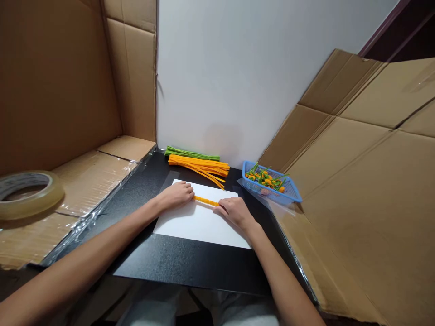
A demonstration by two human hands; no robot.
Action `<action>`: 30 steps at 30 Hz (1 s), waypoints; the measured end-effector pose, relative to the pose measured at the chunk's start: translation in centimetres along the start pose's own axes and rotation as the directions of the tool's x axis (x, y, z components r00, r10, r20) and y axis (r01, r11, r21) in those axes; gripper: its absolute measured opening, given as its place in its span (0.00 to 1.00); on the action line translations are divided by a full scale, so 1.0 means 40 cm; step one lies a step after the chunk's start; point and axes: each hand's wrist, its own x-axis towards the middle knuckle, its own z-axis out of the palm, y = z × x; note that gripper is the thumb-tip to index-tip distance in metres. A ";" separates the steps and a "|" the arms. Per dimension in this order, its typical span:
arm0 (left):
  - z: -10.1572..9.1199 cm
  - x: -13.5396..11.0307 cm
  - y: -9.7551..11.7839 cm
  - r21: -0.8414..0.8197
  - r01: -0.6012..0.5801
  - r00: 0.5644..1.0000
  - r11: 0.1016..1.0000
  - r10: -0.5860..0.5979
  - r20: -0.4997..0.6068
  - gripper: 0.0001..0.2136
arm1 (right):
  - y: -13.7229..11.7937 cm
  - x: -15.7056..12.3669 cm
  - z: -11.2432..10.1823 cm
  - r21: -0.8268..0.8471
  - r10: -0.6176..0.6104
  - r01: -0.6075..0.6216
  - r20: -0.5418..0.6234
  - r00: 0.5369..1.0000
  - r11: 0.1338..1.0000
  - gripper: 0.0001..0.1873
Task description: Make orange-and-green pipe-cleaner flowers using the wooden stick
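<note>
On the white card (193, 222), our half-closed left hand (176, 195) and right hand (235, 213) meet the ends of a light, bendy orange pipe cleaner (205, 201), best pinched there, though we cannot tell if either grips it.

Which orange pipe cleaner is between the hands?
The lone orange pipe cleaner on the white sheet, running from the left hand to the right hand; the orange bundle lies beyond the sheet.

Black table (183, 265) bearing white paper (185, 224), pipe cleaners (199, 166), a blue basket (272, 184)
</note>
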 end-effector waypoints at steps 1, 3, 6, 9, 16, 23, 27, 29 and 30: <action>0.005 0.000 0.004 0.021 -0.016 1.000 1.000 0.016 0.004 0.08 | -0.002 0.000 0.002 0.006 -0.008 0.008 0.001 1.000 1.000 0.19; 0.015 -0.001 0.014 0.053 -0.049 0.999 0.997 0.049 0.000 0.07 | -0.008 0.000 0.009 0.004 -0.032 0.033 -0.007 0.999 0.999 0.20; 0.023 -0.001 0.034 0.089 -0.099 0.995 0.991 0.100 -0.014 0.06 | -0.024 0.001 0.025 -0.038 -0.101 0.099 -0.042 0.994 0.994 0.22; 0.025 -0.001 0.055 0.112 -0.126 0.991 0.986 0.130 -0.026 0.06 | -0.036 0.000 0.041 -0.086 -0.160 0.152 -0.096 0.982 0.985 0.23; 0.015 0.001 0.092 0.127 -0.175 0.982 0.976 0.182 -0.044 0.06 | -0.061 0.001 0.060 -0.118 -0.252 0.233 -0.191 0.949 0.965 0.25; 0.004 -0.001 0.112 0.174 -0.210 0.973 0.962 0.224 -0.063 0.09 | -0.081 0.002 0.070 -0.099 -0.278 0.261 -0.242 0.930 0.960 0.24; 0.003 -0.006 0.116 0.196 -0.223 0.958 0.955 0.252 -0.137 0.09 | -0.087 0.000 0.074 -0.056 -0.253 0.247 -0.244 0.936 0.967 0.23; 0.003 -0.008 0.118 0.205 -0.218 0.954 0.954 0.253 -0.163 0.09 | -0.091 0.000 0.075 -0.025 -0.239 0.241 -0.257 0.936 0.970 0.23; 0.003 -0.008 0.118 0.209 -0.216 0.953 0.954 0.252 -0.166 0.09 | -0.092 0.000 0.074 -0.014 -0.235 0.240 -0.262 0.936 0.971 0.23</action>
